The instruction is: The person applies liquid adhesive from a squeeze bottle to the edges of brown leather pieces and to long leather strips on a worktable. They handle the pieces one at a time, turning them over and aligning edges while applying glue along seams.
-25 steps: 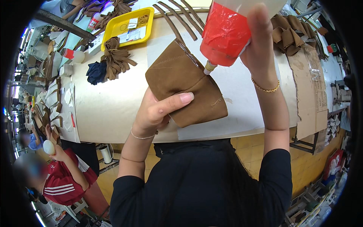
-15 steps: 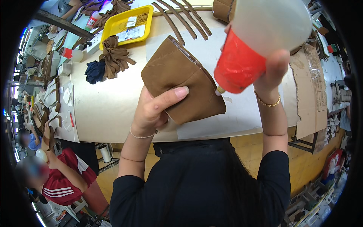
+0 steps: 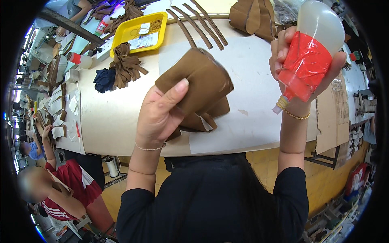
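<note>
My left hand (image 3: 160, 111) is closed on a brown stitched fabric piece (image 3: 198, 81), thumb on top and the other fingers underneath. The piece hangs over the table, with loose folds and a bit of pale lining showing at its lower edge. To the right, my right hand (image 3: 300, 77) wraps round a translucent squeeze bottle (image 3: 308, 56). Red tape covers the bottle's neck half, and its narrow nozzle, bound with a yellowish band, points down to the left, well apart from the fabric.
A yellow tray (image 3: 162, 34) with rubber bands and papers stands at the back left, near bundled brown strips (image 3: 123, 67) and a dark blue cloth (image 3: 104, 79). Several narrow brown strips (image 3: 204, 24) and more brown pieces (image 3: 252, 18) lie at the back. A co-worker in red (image 3: 77, 184) sits at left.
The bottle has moved right, its nozzle leaving the fabric's edge, and now shows whole. My left hand has turned the fabric piece, exposing folds below it. The co-worker's arm has moved.
</note>
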`<state>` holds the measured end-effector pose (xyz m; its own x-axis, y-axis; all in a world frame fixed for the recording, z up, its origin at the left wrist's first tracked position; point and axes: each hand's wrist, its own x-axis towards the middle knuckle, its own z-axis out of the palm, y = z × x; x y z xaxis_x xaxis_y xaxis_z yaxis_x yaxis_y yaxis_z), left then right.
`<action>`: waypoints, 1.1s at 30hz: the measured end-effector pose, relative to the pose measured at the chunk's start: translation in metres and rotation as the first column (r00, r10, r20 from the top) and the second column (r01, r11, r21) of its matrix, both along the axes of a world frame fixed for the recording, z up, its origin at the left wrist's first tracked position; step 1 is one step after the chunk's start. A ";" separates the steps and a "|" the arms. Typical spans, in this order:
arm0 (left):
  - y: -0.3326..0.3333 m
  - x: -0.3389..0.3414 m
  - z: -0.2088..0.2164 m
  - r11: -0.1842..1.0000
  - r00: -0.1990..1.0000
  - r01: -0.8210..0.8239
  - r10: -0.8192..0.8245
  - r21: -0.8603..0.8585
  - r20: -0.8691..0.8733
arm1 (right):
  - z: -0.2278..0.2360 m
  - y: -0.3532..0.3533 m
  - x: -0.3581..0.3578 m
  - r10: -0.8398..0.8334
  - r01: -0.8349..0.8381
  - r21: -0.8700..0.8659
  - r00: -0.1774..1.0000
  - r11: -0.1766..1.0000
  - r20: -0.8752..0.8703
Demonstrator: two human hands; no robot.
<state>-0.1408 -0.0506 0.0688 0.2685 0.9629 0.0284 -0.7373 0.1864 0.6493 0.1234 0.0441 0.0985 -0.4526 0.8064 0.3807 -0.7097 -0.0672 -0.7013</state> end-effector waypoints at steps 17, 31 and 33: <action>0.011 0.005 0.032 0.991 0.910 0.011 0.047 0.136 -0.412 | 0.018 0.011 0.006 -0.204 0.203 -0.023 0.975 0.979 -0.083; -0.004 0.016 0.045 0.991 0.873 0.080 -0.016 0.111 -0.488 | 0.045 0.041 -0.050 -0.587 0.568 0.461 0.801 0.682 -0.119; -0.005 0.018 0.044 0.990 0.880 0.066 0.003 0.127 -0.475 | 0.047 0.041 -0.053 -0.536 0.527 0.422 0.837 0.738 -0.110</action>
<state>-0.1232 -0.0556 0.1130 0.3127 0.9497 0.0193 -0.3309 0.0899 0.9394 0.0705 0.0847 0.1458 -0.0091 0.6810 0.7322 -0.5279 0.6186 -0.5819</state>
